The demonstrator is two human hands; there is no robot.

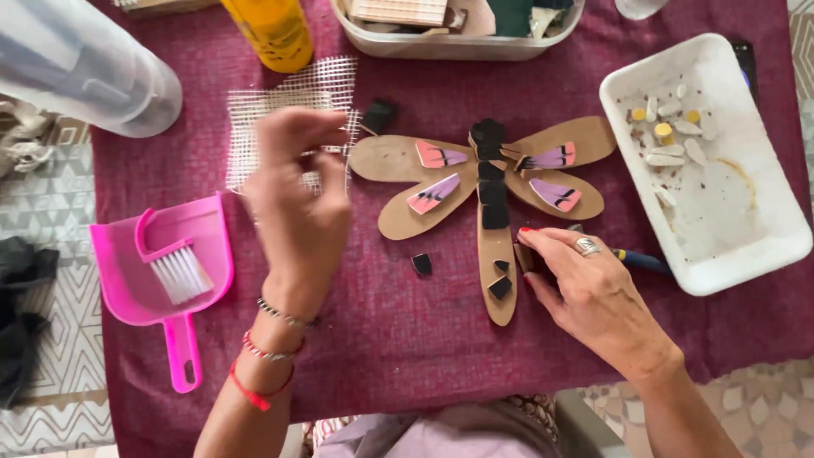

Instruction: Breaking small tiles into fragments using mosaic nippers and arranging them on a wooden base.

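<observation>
Black tile pieces are being set down the body of a cardboard dragonfly cutout (496, 254). Right hand (593, 297): fingers curled and clenched at the cutout's tail, seemingly around a blue-handled tool (640, 260); grip itself is hidden. Left hand (297, 199): raised left of the cutout, fingertips pinched together, motion-blurred; whether anything is held cannot be told. Loose black tile (421, 264) lies just left of the tail, another (379, 114) up-left of the wing.

Judgement: tail should be pinned flat while each piece is seated; gaps kept even with the row above.

Mesh sheet (288, 110) and pink dustpan (161, 271) lie left of the cutout, white tray (763, 246) right.
</observation>
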